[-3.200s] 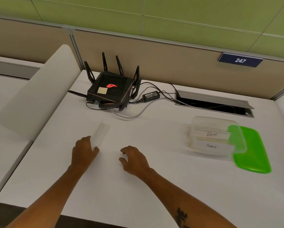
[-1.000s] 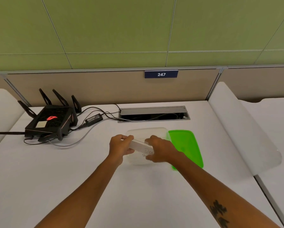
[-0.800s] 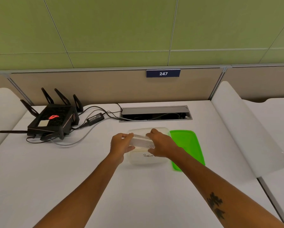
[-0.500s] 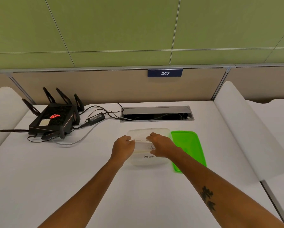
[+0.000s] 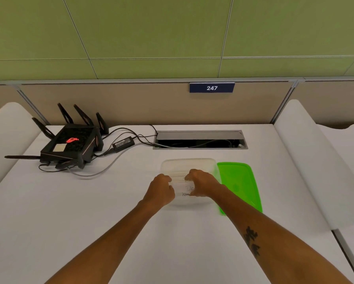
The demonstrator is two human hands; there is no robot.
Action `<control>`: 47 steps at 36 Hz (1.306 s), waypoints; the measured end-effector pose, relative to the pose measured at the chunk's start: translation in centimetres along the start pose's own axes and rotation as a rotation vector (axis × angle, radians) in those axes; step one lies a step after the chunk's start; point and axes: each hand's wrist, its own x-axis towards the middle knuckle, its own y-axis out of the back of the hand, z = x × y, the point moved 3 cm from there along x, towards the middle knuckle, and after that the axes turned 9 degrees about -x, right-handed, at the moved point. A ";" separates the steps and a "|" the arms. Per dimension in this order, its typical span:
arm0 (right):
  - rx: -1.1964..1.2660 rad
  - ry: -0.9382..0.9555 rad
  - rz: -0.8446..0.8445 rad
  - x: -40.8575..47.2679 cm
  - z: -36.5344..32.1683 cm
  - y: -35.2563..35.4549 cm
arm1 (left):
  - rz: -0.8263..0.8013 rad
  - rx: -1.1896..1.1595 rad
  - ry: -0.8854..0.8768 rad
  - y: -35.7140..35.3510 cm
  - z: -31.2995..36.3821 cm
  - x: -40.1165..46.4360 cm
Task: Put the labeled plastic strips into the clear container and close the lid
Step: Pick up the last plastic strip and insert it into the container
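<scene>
The clear container (image 5: pixel 187 163) stands open on the white desk, mid-frame. Labeled plastic strips (image 5: pixel 181 188) lie inside it; handwriting shows between my hands. My left hand (image 5: pixel 160 190) is at the container's left side and my right hand (image 5: pixel 201 184) reaches into it from the right, both curled on the ends of a strip held low inside the container. The green lid (image 5: pixel 238 183) lies flat on the desk, touching the container's right side.
A black router (image 5: pixel 69 143) with antennas sits at the back left, its power brick (image 5: pixel 123 142) and cables trailing toward an open cable hatch (image 5: pixel 199 140). White curved dividers (image 5: pixel 307 160) flank the desk on both sides. A partition with a "247" sign stands behind.
Both hands carried a strip from the left of the desk to the container and lowered it inside. In the last half second they sank slightly deeper.
</scene>
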 end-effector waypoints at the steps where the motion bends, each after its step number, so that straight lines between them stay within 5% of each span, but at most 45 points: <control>1: 0.000 0.002 0.001 0.1 0.0 0.0 | -0.005 0.012 0.002 -0.1 0.0 0.1; 38: 0.061 -0.053 -0.041 -0.6 1.7 -0.2 | -0.131 0.245 0.008 -1.5 -0.5 0.8; 47: 0.119 -0.060 0.256 -4.1 4.0 1.0 | -0.095 0.213 -0.126 -2.3 -0.4 -0.6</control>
